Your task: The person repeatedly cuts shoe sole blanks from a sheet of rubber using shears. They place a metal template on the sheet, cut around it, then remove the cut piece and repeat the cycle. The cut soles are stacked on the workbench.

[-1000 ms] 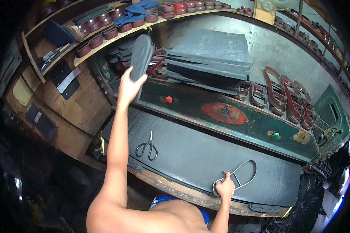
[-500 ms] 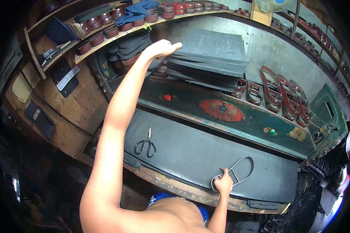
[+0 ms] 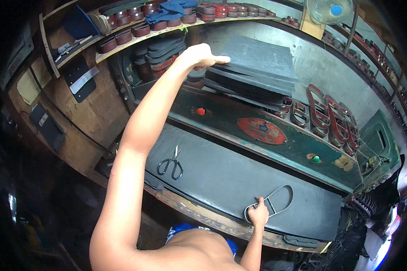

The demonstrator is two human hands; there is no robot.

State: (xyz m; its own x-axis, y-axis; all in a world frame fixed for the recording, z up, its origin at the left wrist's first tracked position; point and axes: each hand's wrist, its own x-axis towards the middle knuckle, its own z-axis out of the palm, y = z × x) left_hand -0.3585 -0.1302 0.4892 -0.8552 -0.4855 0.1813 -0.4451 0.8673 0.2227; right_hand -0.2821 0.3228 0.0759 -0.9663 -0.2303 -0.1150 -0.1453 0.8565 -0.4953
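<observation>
My left hand [image 3: 199, 58] reaches far forward to the near left corner of a stack of dark rubber sheets [image 3: 260, 55]. Its thumb lies over the top sheet's edge and the fingers are curled, partly hidden. Lower right, my right hand [image 3: 259, 215] grips the near end of a sole-shaped metal cutting die [image 3: 271, 206], its index finger stretched along it. The die rests on a long dark rubber sheet [image 3: 221, 167] on the press bed. Black-handled scissors [image 3: 172, 169] lie on that sheet to the left, touched by neither hand.
Behind the bed runs the green press beam [image 3: 221, 117] with a red button [image 3: 201, 111] and a green button [image 3: 316, 159]. More dies [image 3: 319, 110] stand right of the stack. A shelf [image 3: 135, 44] of red dies curves overhead; a fan [image 3: 328, 10] hangs at upper right.
The whole view has shifted a little. My left thumb now reaches further over the stack's corner. My right hand and the die stay at the same spot on the sheet.
</observation>
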